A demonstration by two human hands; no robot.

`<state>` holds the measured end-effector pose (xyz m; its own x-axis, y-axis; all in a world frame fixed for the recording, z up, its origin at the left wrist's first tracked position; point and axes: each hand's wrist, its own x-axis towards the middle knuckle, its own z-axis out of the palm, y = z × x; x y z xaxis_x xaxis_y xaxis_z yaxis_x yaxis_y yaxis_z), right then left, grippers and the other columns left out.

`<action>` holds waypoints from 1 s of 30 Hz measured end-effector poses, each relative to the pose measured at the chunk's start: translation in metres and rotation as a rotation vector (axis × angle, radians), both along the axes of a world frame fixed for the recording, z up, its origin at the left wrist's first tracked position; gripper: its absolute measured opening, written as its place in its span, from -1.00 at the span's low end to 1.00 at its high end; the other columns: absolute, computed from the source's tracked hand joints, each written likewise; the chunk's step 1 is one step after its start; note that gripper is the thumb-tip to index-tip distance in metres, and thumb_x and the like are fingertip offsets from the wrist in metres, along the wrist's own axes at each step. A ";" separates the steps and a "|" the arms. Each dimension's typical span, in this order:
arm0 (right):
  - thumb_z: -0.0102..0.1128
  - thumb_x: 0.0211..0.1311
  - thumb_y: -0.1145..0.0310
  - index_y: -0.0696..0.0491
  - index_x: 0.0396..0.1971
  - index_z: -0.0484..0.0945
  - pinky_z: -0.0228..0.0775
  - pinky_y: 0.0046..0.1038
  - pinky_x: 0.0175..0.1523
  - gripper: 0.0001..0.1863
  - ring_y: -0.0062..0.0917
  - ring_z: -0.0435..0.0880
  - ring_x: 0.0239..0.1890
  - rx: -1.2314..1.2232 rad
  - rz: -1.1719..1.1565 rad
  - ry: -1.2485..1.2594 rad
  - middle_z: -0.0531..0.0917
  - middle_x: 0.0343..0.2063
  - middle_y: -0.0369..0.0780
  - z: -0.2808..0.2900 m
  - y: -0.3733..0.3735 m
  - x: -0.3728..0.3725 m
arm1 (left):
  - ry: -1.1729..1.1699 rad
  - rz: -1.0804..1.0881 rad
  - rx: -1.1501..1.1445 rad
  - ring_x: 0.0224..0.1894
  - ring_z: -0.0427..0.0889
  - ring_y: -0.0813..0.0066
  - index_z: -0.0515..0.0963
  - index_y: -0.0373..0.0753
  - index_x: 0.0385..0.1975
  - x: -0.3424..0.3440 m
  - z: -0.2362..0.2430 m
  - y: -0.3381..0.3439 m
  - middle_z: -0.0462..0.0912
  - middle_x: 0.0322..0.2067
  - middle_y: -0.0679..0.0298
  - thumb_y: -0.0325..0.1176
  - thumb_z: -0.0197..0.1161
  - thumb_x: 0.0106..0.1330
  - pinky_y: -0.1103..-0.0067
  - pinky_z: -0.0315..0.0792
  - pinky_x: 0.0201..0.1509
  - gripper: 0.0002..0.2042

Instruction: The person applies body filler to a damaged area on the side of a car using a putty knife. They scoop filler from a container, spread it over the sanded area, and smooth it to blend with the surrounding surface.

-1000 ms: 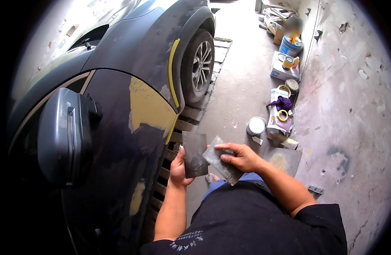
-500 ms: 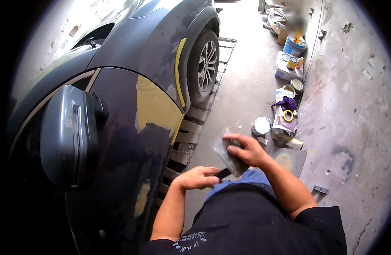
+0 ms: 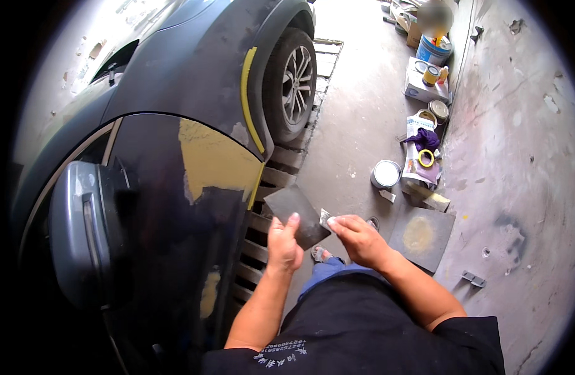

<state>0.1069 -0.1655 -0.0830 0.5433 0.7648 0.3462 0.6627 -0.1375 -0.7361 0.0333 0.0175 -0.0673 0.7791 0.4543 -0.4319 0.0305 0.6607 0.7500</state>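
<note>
On the grey concrete floor (image 3: 347,128) are set a round tin (image 3: 385,174), a tan-patched grey board (image 3: 420,232) and a white carton (image 3: 420,89).

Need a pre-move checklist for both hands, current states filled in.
1. Left hand grips dark rectangular plate: ok, thumb on its upper face.
2. Right hand holds thin pale piece: ok, pinched at the fingertips.
3. Thin pale piece apart from the plate: cannot tell; they meet or overlap in this view.
4. Both hands clear of car door: ok, gap visible.
5. White-topped can upright on floor: ok.
6. A hand free: not ok, both occupied.
</note>
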 end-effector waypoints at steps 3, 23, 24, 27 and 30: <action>0.16 0.08 0.49 0.07 0.11 0.42 0.43 -0.28 0.07 -0.49 -0.16 0.54 -0.02 -0.263 0.098 -0.065 0.56 -0.04 -0.08 -0.045 -0.028 0.011 | -0.049 -0.029 -0.016 -0.13 0.58 0.46 0.41 -0.25 -0.02 0.025 0.022 -0.009 0.58 -0.15 0.27 -0.50 0.04 0.38 0.44 0.48 0.02 -0.79; 0.19 0.27 0.26 0.16 -0.50 0.56 0.32 -0.58 -0.38 -0.73 -0.73 0.43 -0.50 0.172 -0.437 0.834 0.53 -0.62 -0.33 -0.024 -0.085 0.163 | 0.218 -0.819 0.293 -0.09 0.47 0.65 0.43 -0.33 0.01 0.134 0.004 -0.058 0.55 -0.13 0.34 -0.37 0.04 0.43 0.62 0.37 0.05 -0.75; 0.15 0.30 0.24 0.16 -0.53 0.55 0.30 -0.58 -0.38 -0.69 -0.72 0.42 -0.51 0.093 -0.465 0.836 0.52 -0.63 -0.35 -0.023 -0.090 0.170 | 0.211 -0.763 0.284 -0.09 0.47 0.67 0.44 -0.35 0.02 0.138 0.004 -0.060 0.56 -0.13 0.34 -0.33 0.02 0.45 0.64 0.36 0.06 -0.73; 0.12 0.33 0.18 0.16 -0.61 0.52 0.28 -0.59 -0.40 -0.60 -0.72 0.39 -0.54 0.136 -0.388 0.732 0.50 -0.66 -0.35 -0.042 -0.091 0.163 | 0.220 -0.581 0.095 -0.13 0.50 0.62 0.42 -0.34 -0.02 0.150 -0.022 -0.052 0.56 -0.14 0.33 -0.35 0.00 0.45 0.65 0.39 0.02 -0.76; 0.28 0.19 0.28 0.16 -0.50 0.53 0.35 -0.54 -0.34 -0.75 -0.67 0.44 -0.50 0.037 -0.533 0.826 0.55 -0.60 -0.30 -0.030 -0.080 0.148 | 0.138 -0.551 -0.086 -0.06 0.52 0.51 0.33 -0.35 0.08 0.178 -0.011 -0.043 0.52 -0.04 0.26 -0.48 -0.01 0.37 0.58 0.39 0.07 -0.70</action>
